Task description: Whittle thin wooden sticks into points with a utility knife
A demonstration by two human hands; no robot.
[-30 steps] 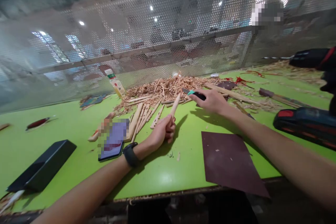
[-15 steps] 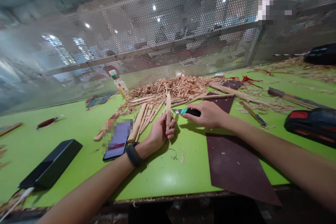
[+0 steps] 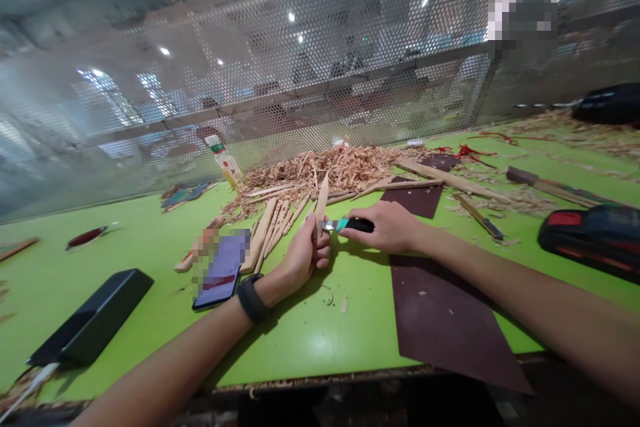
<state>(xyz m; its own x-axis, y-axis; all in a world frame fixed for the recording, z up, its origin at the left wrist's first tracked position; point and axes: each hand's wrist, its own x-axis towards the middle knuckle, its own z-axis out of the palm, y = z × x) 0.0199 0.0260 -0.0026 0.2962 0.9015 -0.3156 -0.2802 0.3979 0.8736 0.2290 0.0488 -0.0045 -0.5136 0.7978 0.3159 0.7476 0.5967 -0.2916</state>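
My left hand, with a dark band on its wrist, is closed around the lower part of a pale wooden stick. The stick stands roughly upright and narrows to a point at its top. My right hand grips a utility knife with a black and teal handle. Its blade reaches left to the stick's side, just by the left hand's fingers. Whether the edge bites into the wood cannot be made out. Several thin carved sticks lie beyond my left hand.
Wood shavings are heaped behind the hands, near a bottle and a perforated metal screen. A phone and a black box lie left. Brown sandpaper-like sheets and a red-black case are right.
The knife has moved left and slightly down, so its blade now meets the stick. The stick leans a little more to the right. The whole view has shifted slightly.
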